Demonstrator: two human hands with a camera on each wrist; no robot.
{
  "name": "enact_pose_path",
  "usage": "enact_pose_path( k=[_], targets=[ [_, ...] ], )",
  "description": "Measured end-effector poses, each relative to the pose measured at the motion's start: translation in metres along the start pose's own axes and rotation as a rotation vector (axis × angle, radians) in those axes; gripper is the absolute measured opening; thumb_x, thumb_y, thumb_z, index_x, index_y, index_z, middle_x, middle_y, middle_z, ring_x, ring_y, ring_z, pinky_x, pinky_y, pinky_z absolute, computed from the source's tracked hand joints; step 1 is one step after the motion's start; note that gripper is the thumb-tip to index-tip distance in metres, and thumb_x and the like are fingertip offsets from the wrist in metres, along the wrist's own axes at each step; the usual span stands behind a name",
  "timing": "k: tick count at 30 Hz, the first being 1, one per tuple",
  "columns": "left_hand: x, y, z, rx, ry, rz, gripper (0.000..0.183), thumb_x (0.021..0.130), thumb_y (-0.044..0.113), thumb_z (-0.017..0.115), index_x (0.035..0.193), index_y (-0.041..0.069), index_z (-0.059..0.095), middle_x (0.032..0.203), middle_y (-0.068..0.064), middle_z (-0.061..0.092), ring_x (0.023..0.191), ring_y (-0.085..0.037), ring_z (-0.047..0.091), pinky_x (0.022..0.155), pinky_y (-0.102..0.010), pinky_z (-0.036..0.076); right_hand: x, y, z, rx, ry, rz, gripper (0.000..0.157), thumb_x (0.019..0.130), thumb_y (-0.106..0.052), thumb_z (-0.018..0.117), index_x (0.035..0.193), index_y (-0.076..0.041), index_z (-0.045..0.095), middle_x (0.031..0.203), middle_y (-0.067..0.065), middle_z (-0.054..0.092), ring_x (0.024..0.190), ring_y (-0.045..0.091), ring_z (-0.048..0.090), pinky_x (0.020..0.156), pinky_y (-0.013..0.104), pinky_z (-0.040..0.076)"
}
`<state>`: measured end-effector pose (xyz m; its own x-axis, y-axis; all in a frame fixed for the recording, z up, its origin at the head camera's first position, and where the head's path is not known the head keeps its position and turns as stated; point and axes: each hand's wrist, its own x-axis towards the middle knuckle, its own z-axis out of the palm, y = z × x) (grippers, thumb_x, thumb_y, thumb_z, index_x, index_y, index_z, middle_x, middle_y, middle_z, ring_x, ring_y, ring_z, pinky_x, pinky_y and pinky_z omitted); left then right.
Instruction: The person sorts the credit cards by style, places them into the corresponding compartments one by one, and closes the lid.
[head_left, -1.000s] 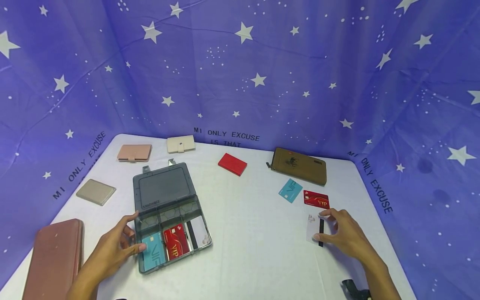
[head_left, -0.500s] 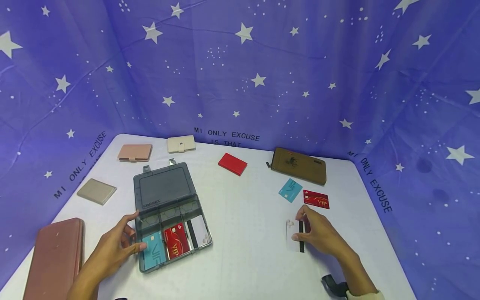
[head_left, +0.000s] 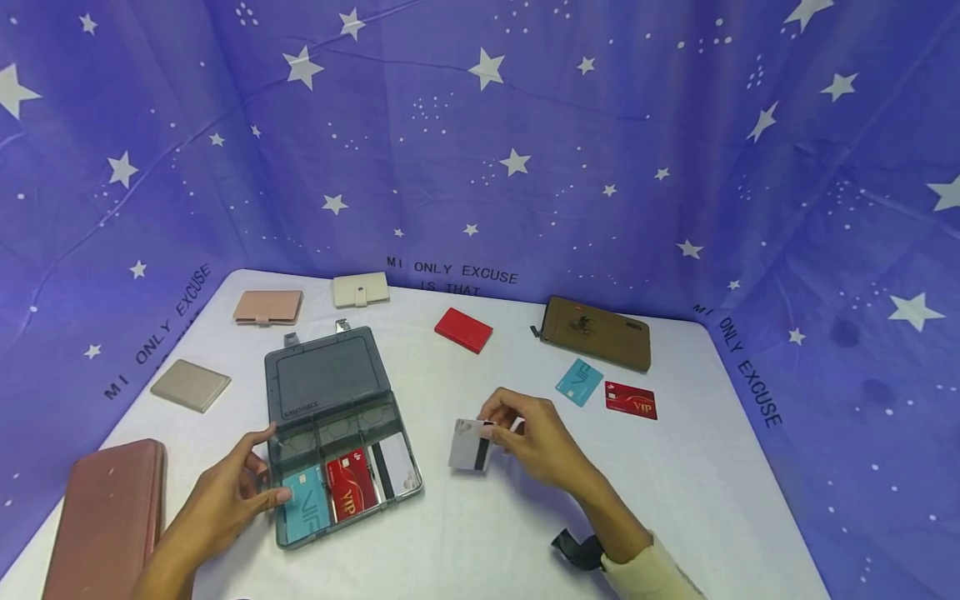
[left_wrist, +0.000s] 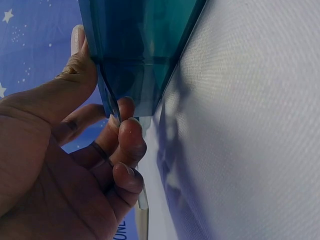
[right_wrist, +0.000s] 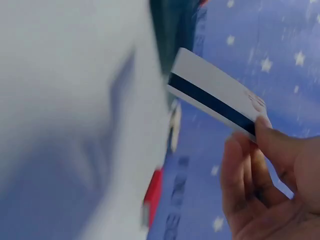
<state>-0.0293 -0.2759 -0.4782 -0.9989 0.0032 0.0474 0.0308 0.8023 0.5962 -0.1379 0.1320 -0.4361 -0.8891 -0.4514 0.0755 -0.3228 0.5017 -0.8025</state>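
A white card with a black magnetic stripe (head_left: 469,446) is pinched at one end between the thumb and fingers of my right hand (head_left: 536,437). In the right wrist view the white card (right_wrist: 215,92) is lifted off the table. My left hand (head_left: 228,492) grips the left side of a grey translucent compartment box (head_left: 326,375), whose lid lies back. The left wrist view shows the thumb and fingers on the rim of the box (left_wrist: 130,45). In the front compartments are a blue card (head_left: 306,504), a red card (head_left: 351,483) and a white striped card (head_left: 396,462).
A blue card (head_left: 580,382) and a red card (head_left: 631,401) lie at the right, below a brown zip wallet (head_left: 596,333). A red card case (head_left: 463,330) is at the back. Pink (head_left: 267,307), cream (head_left: 361,290) and beige wallets (head_left: 191,385) and a large brown wallet (head_left: 105,517) lie left.
My right hand has picked the white card up from the right side of the table and carried it left towards the box. The left hand has stayed at the box's side.
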Motion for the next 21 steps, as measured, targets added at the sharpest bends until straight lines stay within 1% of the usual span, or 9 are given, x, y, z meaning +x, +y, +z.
enact_pose_path(
  k=[3, 5, 9, 11, 13, 15, 18, 21],
  targets=[
    [0.000, 0.001, 0.000, 0.001, -0.007, -0.012, 0.088, 0.075, 0.031, 0.085, 0.149, 0.013, 0.040, 0.098, -0.003, 0.060, 0.067, 0.001, 0.047, 0.063, -0.026, 0.041, 0.015, -0.019, 0.017, 0.027, 0.033, -0.074, 0.016, 0.087, -0.019, 0.078, 0.092, -0.029, 0.067, 0.081, -0.015, 0.064, 0.077, 0.009, 0.061, 0.060, 0.028, 0.053],
    [0.000, 0.001, 0.000, -0.001, -0.014, -0.021, 0.088, 0.075, 0.032, 0.085, 0.149, 0.014, 0.040, 0.099, -0.004, 0.060, 0.067, 0.001, 0.047, 0.064, -0.027, 0.041, 0.024, -0.029, 0.028, 0.038, 0.035, -0.124, 0.015, 0.085, -0.019, 0.079, 0.092, -0.028, 0.069, 0.080, -0.016, 0.065, 0.076, 0.007, 0.061, 0.060, 0.029, 0.053],
    [-0.001, 0.001, 0.000, -0.007, -0.013, -0.018, 0.088, 0.075, 0.031, 0.085, 0.149, 0.013, 0.040, 0.099, -0.004, 0.060, 0.067, 0.000, 0.047, 0.063, -0.026, 0.040, 0.040, -0.041, 0.053, 0.036, 0.008, -0.212, 0.015, 0.084, -0.016, 0.080, 0.093, -0.023, 0.071, 0.081, -0.013, 0.066, 0.072, 0.004, 0.060, 0.061, 0.025, 0.054],
    [0.000, 0.000, 0.000, -0.009, -0.008, -0.011, 0.088, 0.075, 0.030, 0.085, 0.149, 0.013, 0.040, 0.098, -0.004, 0.059, 0.067, 0.001, 0.047, 0.063, -0.025, 0.040, 0.046, -0.043, 0.064, 0.000, -0.008, -0.257, 0.014, 0.084, -0.015, 0.080, 0.094, -0.020, 0.071, 0.082, -0.010, 0.067, 0.072, 0.002, 0.060, 0.063, 0.021, 0.054],
    [0.000, 0.001, 0.000, -0.010, -0.005, -0.007, 0.088, 0.075, 0.029, 0.085, 0.149, 0.012, 0.040, 0.098, -0.004, 0.059, 0.067, 0.001, 0.047, 0.062, -0.025, 0.040, 0.050, -0.043, 0.075, -0.083, -0.017, -0.299, 0.012, 0.085, -0.017, 0.079, 0.094, -0.019, 0.071, 0.083, -0.009, 0.068, 0.072, 0.001, 0.060, 0.066, 0.016, 0.052],
    [0.000, 0.001, 0.000, -0.011, -0.005, -0.006, 0.088, 0.075, 0.029, 0.085, 0.148, 0.012, 0.041, 0.097, -0.004, 0.059, 0.067, 0.001, 0.047, 0.063, -0.025, 0.040, 0.051, -0.044, 0.084, -0.201, -0.018, -0.329, 0.011, 0.086, -0.020, 0.079, 0.095, -0.019, 0.071, 0.084, -0.009, 0.068, 0.074, 0.001, 0.059, 0.067, 0.014, 0.048],
    [0.000, 0.001, 0.000, -0.010, -0.009, -0.012, 0.088, 0.075, 0.030, 0.085, 0.149, 0.012, 0.041, 0.097, -0.003, 0.059, 0.068, 0.000, 0.047, 0.063, -0.026, 0.041, 0.050, -0.042, 0.094, -0.422, -0.008, -0.337, 0.011, 0.086, -0.026, 0.079, 0.096, -0.025, 0.074, 0.089, -0.012, 0.065, 0.081, 0.002, 0.055, 0.066, 0.014, 0.044],
    [0.001, 0.002, -0.001, -0.002, -0.018, -0.021, 0.088, 0.076, 0.032, 0.085, 0.149, 0.013, 0.040, 0.098, -0.003, 0.059, 0.068, 0.001, 0.048, 0.064, -0.026, 0.041, 0.048, -0.040, 0.101, -0.602, -0.022, -0.337, 0.015, 0.084, -0.030, 0.081, 0.099, -0.030, 0.077, 0.102, -0.009, 0.063, 0.092, 0.007, 0.051, 0.066, 0.017, 0.046]
  ],
)
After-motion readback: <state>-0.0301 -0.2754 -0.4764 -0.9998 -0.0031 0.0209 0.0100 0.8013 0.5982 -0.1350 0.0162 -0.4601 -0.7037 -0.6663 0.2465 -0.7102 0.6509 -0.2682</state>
